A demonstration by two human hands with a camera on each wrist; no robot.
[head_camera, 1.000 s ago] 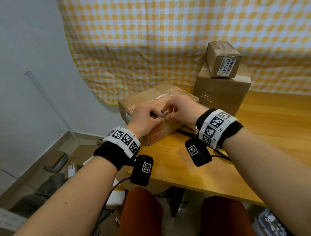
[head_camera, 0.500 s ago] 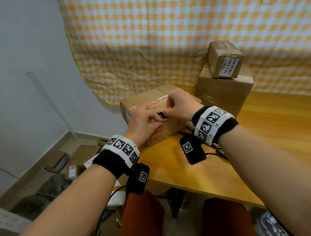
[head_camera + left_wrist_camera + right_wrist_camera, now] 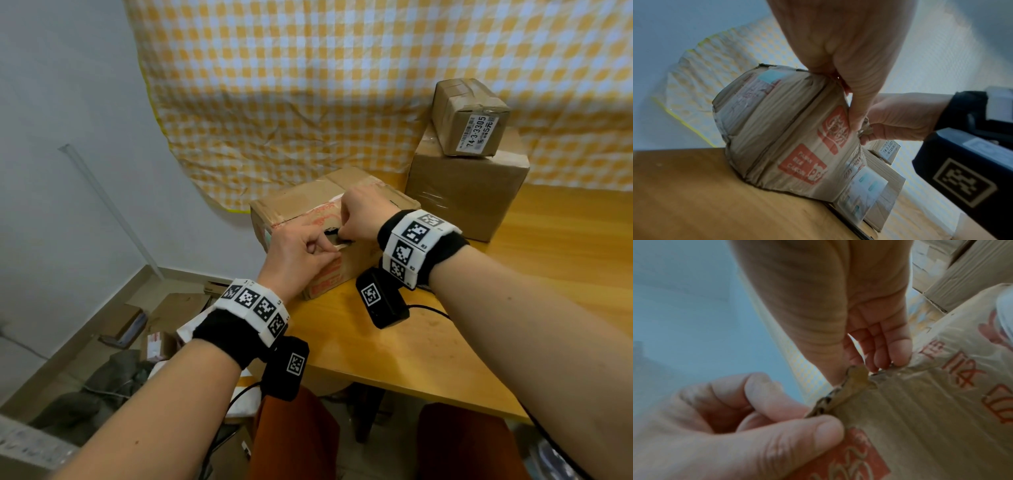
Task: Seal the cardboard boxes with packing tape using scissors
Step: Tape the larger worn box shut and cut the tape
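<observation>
Head view: both hands, left hand [image 3: 301, 255] and right hand [image 3: 364, 219], pinch the torn flap edge [image 3: 840, 391] of the printed box [image 3: 329, 202] at table corner; press flaps flush before taping.

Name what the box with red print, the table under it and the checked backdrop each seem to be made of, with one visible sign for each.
Box with red print: corrugated cardboard, matt brown; the torn edge shows fluting in the right wrist view.
Table: probably wood or wood veneer, smooth with a slight sheen; faint grain shows.
Checked backdrop: thin cloth or plastic sheet, hard to tell which; it creases and hangs loose.
</observation>
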